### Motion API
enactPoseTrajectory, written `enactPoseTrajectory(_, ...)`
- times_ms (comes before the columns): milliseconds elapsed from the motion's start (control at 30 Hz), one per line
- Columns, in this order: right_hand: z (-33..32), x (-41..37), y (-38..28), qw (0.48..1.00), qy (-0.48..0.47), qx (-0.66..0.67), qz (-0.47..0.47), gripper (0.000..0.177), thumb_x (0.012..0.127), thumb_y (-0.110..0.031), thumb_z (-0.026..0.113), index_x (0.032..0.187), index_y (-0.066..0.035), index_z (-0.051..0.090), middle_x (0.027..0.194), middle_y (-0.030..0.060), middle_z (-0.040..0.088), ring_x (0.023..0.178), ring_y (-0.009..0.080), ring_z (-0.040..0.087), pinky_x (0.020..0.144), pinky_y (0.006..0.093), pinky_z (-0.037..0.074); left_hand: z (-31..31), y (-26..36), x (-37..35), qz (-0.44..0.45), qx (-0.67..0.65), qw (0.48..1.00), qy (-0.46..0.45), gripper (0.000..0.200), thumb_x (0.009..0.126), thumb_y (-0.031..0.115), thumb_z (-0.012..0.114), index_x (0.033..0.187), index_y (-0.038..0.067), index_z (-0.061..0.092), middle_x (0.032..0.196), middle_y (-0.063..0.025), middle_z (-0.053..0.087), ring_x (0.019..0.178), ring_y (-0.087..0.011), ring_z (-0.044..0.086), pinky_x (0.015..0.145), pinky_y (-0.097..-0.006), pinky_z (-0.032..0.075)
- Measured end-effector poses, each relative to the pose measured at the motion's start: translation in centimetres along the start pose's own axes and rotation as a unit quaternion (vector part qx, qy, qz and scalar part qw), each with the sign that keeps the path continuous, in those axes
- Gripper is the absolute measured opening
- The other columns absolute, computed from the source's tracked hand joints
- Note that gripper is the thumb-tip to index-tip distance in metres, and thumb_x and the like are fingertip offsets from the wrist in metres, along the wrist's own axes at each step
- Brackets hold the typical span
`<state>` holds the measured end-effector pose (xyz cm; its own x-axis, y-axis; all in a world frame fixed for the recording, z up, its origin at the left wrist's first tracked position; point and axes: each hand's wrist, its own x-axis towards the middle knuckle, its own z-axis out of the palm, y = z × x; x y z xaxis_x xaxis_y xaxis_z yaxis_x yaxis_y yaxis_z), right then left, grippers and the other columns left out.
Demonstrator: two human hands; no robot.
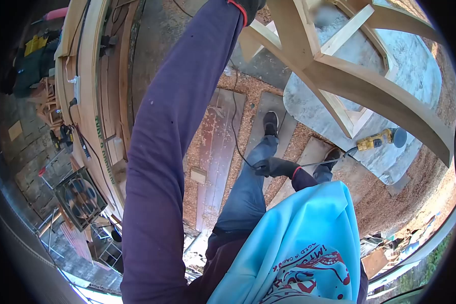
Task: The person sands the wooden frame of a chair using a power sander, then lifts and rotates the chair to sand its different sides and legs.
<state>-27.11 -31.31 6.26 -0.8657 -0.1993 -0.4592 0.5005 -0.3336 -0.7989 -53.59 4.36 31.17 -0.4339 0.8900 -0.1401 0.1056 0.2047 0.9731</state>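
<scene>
My right hand (276, 166), in a dark glove with a red cuff, is closed around a black power cord (235, 119) in front of my legs. The cord trails up the floor on one side and runs on the other to a yellow angle grinder (375, 141) with a round disc, lying on a whitish rounded board (301, 99). At the top edge is my gloved left hand (252, 6), arm stretched out; its fingers are cut off from view. Close beside it stands a wooden frame (334, 76) with curved legs, partly over the board.
Wood shavings and planks (220, 147) cover the floor around my feet. A small wood block (198, 175) lies on one plank. Along the left runs a stack of long boards (91, 96) with cables and a power strip (76, 88). Beyond it sits a square fan (79, 197).
</scene>
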Motion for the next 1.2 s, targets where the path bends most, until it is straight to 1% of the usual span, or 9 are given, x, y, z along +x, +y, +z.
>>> enactPoseTrajectory(67,0.7,-1.0,-1.2,0.996,-0.014,-0.05,-0.074,0.037,0.095,-0.025,0.073,0.127,-0.006,0.07,0.082,0.0057,0.069,0.071,0.0167,0.066,0.07,0.0333,0.054,0.0,0.1,-0.6,-0.004,0.012,1.0,0.002,0.033,0.099,0.028,0.068,0.113,-0.002,0.07,0.096,-0.0075,0.071,0.086,-0.0172,0.065,0.073,-0.0327,0.051)
enactPoseTrajectory(200,0.9,-3.8,-3.1,0.996,-0.047,0.055,-0.044,0.034,0.094,-0.019,0.075,0.124,-0.005,0.071,0.089,0.0072,0.071,0.078,0.0174,0.067,0.075,0.0343,0.055,-1.1,-2.3,-2.8,-0.004,0.003,1.0,0.005,0.035,0.098,0.031,0.072,0.11,-0.002,0.071,0.091,-0.0038,0.069,0.077,-0.0147,0.061,0.067,-0.0349,0.049)
enactPoseTrajectory(267,1.3,-4.8,-3.2,0.974,0.024,0.011,-0.226,0.033,0.092,-0.013,0.076,0.124,-0.005,0.072,0.101,0.0094,0.073,0.088,0.0181,0.068,0.08,0.0341,0.054,-1.9,-3.5,-4.6,-0.015,0.013,1.0,0.006,0.034,0.098,0.03,0.072,0.11,-0.001,0.071,0.09,-0.0025,0.068,0.075,-0.0139,0.059,0.066,-0.0352,0.048)
enactPoseTrajectory(333,1.2,-5.9,-3.5,0.979,0.051,0.015,-0.197,0.032,0.091,-0.011,0.076,0.123,-0.005,0.072,0.104,0.0103,0.073,0.091,0.0187,0.067,0.082,0.0345,0.054,-2.9,-4.8,-6.3,-0.086,0.031,0.995,0.026,0.04,0.092,0.032,0.078,0.111,-0.002,0.071,0.093,-0.0071,0.072,0.078,-0.0193,0.066,0.069,-0.0365,0.052)
enactPoseTrajectory(433,1.0,-8.2,-4.5,0.984,0.109,0.032,-0.138,0.031,0.09,-0.01,0.075,0.12,-0.004,0.072,0.103,0.0122,0.072,0.093,0.0231,0.068,0.084,0.0363,0.054,-2.9,-5.7,-10.4,-0.116,-0.014,0.993,0.027,0.036,0.094,0.028,0.078,0.119,0.008,0.063,0.112,-0.0027,0.066,0.106,-0.0148,0.067,0.086,-0.0337,0.06)
enactPoseTrajectory(667,3.1,-8.8,-3.5,0.925,0.252,-0.282,-0.018,0.024,0.081,-0.011,0.06,0.102,-0.008,0.07,0.092,0.0179,0.069,0.089,0.0386,0.068,0.077,0.0522,0.052,-3.4,-9.3,-18.0,-0.131,-0.131,0.983,0.014,0.034,0.097,0.016,0.074,0.126,0.004,0.061,0.117,-0.0048,0.065,0.107,-0.0154,0.066,0.091,-0.0302,0.057)
enactPoseTrajectory(900,3.1,-11.0,4.3,0.841,0.31,-0.433,0.092,0.026,0.083,-0.014,0.06,0.106,-0.008,0.071,0.095,0.0176,0.07,0.091,0.0381,0.069,0.079,0.0511,0.053,-3.5,-11.7,-22.0,-0.145,-0.123,0.981,0.026,0.035,0.097,0.016,0.075,0.126,0.003,0.061,0.123,-0.0083,0.064,0.114,-0.0184,0.064,0.096,-0.0333,0.058)
enactPoseTrajectory(1100,5.4,-12.8,6.8,0.83,0.263,-0.49,0.032,0.027,0.085,-0.017,0.061,0.109,-0.009,0.071,0.097,0.0174,0.071,0.092,0.0377,0.07,0.081,0.0503,0.054,-2.6,-11.4,-24.0,-0.205,-0.093,0.973,0.053,0.035,0.098,0.021,0.074,0.124,0.002,0.061,0.124,-0.01,0.065,0.113,-0.0214,0.067,0.095,-0.0349,0.059)
enactPoseTrajectory(1200,5.3,-18.3,7.7,0.874,0.339,-0.348,0.002,0.029,0.086,-0.019,0.062,0.111,-0.009,0.072,0.099,0.0175,0.072,0.094,0.0371,0.071,0.083,0.0488,0.054,-0.9,-10.8,-24.5,-0.207,-0.039,0.971,0.114,0.039,0.1,0.03,0.07,0.128,0.004,0.06,0.124,-0.0096,0.066,0.114,-0.0233,0.067,0.096,-0.0374,0.055)
